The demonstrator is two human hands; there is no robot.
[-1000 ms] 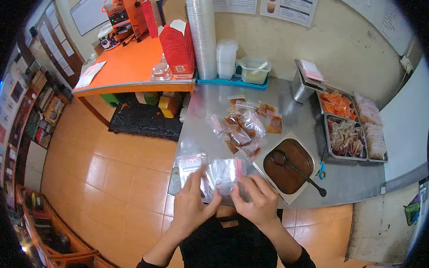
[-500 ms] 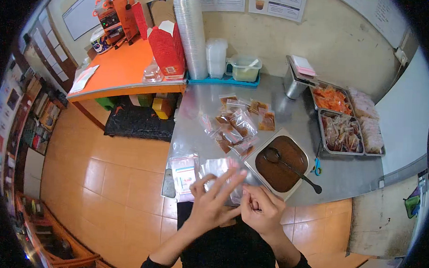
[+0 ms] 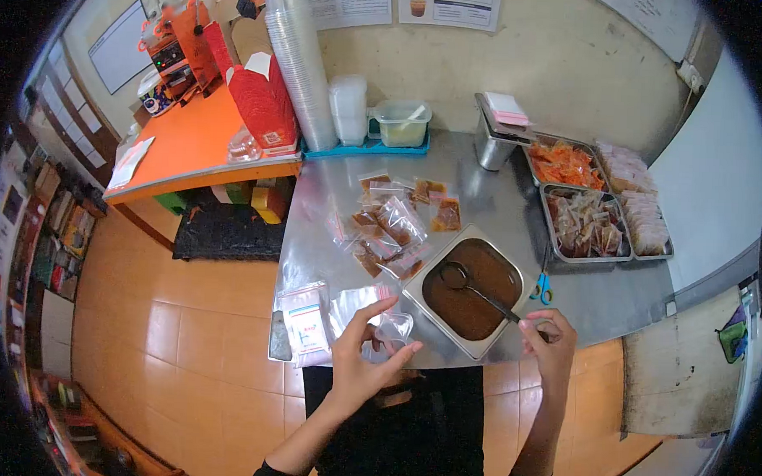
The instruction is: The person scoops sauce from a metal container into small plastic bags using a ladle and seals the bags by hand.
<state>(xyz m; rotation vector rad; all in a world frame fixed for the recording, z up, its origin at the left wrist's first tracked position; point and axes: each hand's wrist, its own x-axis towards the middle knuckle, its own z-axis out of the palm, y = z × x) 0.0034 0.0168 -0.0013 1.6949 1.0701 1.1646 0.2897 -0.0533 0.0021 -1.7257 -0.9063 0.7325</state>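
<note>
At lower centre, the left hand (image 3: 361,367), thumb and forefinger spread, is holding a clear plastic bag (image 3: 395,327), likely limp, best gripped at its rim, while the right hand (image 3: 553,345) is pinching a black ladle (image 3: 492,301).

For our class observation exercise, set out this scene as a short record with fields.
Left hand: holding a clear bag
Right hand: gripping a dark ladle near its handle end
Ladle bowl: in brown sauce, inside a metal pan
Filled bags: heaped on the metal table, beyond and left of the pan
Scissors: blue-handled, right of the pan
</note>
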